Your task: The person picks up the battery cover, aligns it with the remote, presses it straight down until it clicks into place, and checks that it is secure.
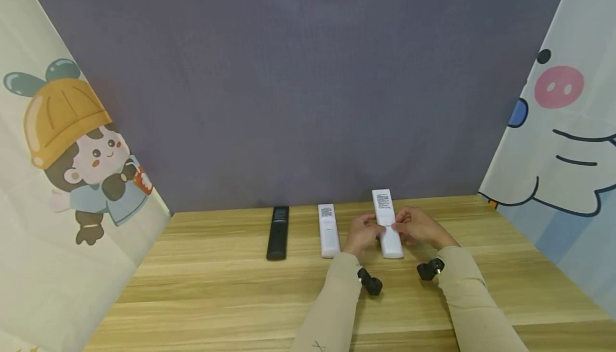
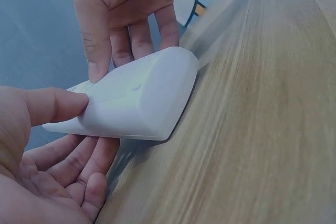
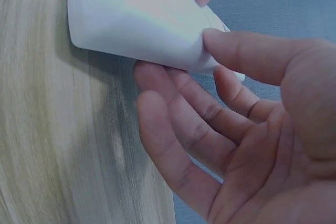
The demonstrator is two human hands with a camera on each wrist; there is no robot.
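Between both hands is a white remote control (image 1: 386,218), back side up with a printed label at its far end. My left hand (image 1: 363,232) grips its left edge, thumb on the back face and fingers beneath. From the other side my right hand (image 1: 420,227) holds it, thumb pressed near the middle seam. In the left wrist view the remote's rounded near end (image 2: 168,90) sits close over the wooden table, and both thumbs lie on its back. The right wrist view shows the right fingers (image 3: 194,114) curled under the remote's edge.
Left of the hands a second white remote (image 1: 329,231) lies back side up on the wooden table (image 1: 216,288). Further left is a black remote (image 1: 277,233). A grey panel (image 1: 308,90) rises behind the table, with cartoon-printed sheets (image 1: 29,223) at both sides.
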